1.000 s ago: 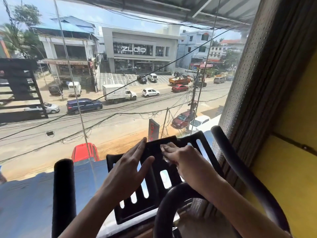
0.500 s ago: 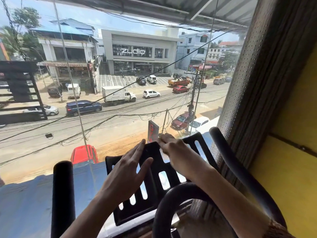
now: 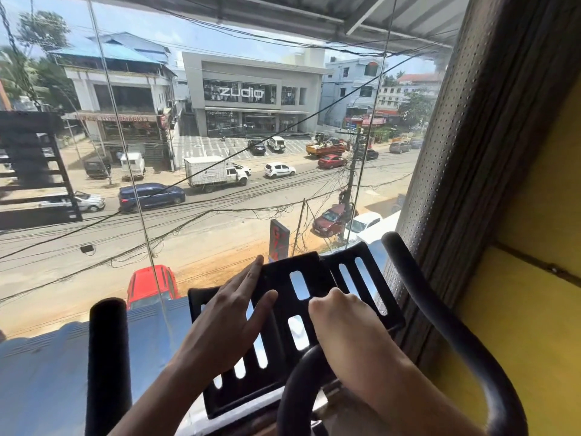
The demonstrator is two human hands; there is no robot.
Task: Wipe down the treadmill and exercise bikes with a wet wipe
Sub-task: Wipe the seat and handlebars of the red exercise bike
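Observation:
The exercise bike's black slotted console panel (image 3: 283, 273) tilts up in front of me at the window. My left hand (image 3: 232, 319) lies flat on its left half, fingers straight and reaching to the top edge. My right hand (image 3: 345, 322) presses on the panel's middle right with its fingers curled under. The wet wipe is hidden beneath those fingers.
A black handlebar (image 3: 440, 316) curves along the right, and an upright black grip (image 3: 108, 357) stands at the left. Another curved bar (image 3: 295, 385) crosses under my right wrist. Window glass is just beyond the panel. A perforated column (image 3: 471, 152) and a yellow wall (image 3: 540, 309) close off the right.
My right hand has slid from the panel's top edge down toward me to its middle. My left hand has stayed flat in the same place.

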